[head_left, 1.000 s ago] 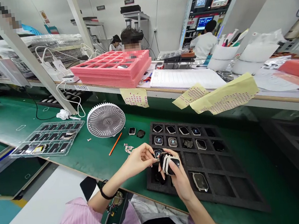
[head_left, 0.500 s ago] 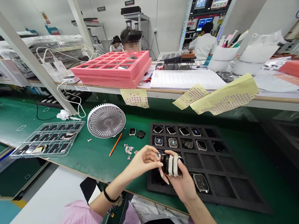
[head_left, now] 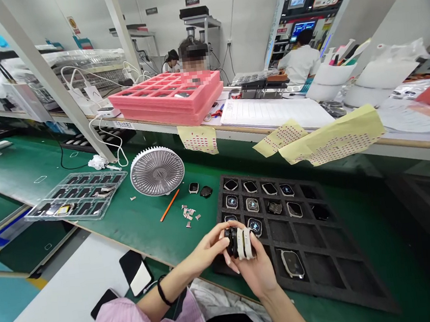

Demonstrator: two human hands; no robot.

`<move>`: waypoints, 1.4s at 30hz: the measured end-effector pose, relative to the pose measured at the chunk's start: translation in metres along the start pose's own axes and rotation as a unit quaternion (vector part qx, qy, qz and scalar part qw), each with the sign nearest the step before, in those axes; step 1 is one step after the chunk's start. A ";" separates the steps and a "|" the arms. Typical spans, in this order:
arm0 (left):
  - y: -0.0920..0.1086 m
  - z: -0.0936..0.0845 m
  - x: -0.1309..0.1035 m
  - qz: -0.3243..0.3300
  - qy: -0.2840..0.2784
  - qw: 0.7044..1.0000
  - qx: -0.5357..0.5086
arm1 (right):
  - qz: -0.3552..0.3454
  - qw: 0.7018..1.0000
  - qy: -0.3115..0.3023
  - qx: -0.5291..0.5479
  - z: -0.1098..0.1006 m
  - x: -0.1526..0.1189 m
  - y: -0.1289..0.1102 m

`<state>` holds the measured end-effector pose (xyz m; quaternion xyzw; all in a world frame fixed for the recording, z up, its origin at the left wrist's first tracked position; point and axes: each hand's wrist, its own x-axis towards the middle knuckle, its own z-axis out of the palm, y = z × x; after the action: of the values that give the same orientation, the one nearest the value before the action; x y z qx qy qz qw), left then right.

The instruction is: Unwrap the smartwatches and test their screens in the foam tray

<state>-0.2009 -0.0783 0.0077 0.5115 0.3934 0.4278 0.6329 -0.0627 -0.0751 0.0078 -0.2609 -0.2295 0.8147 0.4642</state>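
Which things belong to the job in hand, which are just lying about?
Likely in the job:
stacked watch bodies, held between left hand and right hand
black foam tray below them, holding more watches

Apparently just lying about:
fan
orange stick
pink foam trays

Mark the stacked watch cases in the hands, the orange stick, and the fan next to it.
Stacked watch cases [head_left: 241, 244]: head view, side of a pale case.
Orange stick [head_left: 170, 205]: head view, middle of its shaft.
Fan [head_left: 158, 173]: head view, centre of its grille.
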 end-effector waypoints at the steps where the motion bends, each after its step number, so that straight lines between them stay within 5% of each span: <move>1: 0.002 -0.011 0.000 0.021 0.010 0.996 0.086 | -0.013 1.000 -0.010 -0.018 -0.001 0.001 -0.001; 3: 0.002 -0.036 0.000 0.076 0.093 0.944 0.309 | -0.041 0.998 -0.021 -0.045 -0.003 0.004 -0.005; 6: -0.010 -0.071 0.000 0.061 0.258 0.809 0.525 | -0.058 0.997 -0.014 -0.053 -0.007 0.007 -0.009; 9: -0.025 -0.090 0.001 -0.017 0.305 0.722 0.620 | -0.063 0.997 -0.004 -0.053 -0.010 0.008 -0.011; 12: -0.034 -0.093 0.003 -0.046 0.301 0.693 0.654 | -0.066 0.996 -0.007 -0.052 -0.012 0.007 -0.010; 18: -0.028 -0.093 0.008 -0.072 0.291 0.755 0.583 | -0.074 0.996 -0.007 -0.046 -0.013 0.008 -0.009; 23: -0.024 -0.095 0.012 -0.029 0.327 0.858 0.395 | -0.075 0.996 -0.007 -0.046 -0.012 0.009 -0.008; 30: -0.021 -0.085 0.017 0.004 0.289 0.948 0.135 | -0.081 0.996 0.003 -0.041 -0.011 0.009 -0.007; 36: -0.009 -0.059 0.016 0.048 0.258 0.963 0.064 | -0.084 0.996 0.008 -0.042 -0.008 0.009 -0.006; 42: 0.015 -0.004 0.011 0.132 0.286 0.946 0.078 | -0.169 0.985 0.009 -0.046 -0.003 0.010 0.003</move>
<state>-0.2029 -0.0647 0.0207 0.4632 0.5184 0.6039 0.3899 -0.0673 -0.0676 0.0014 -0.2468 -0.3036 0.7109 0.5844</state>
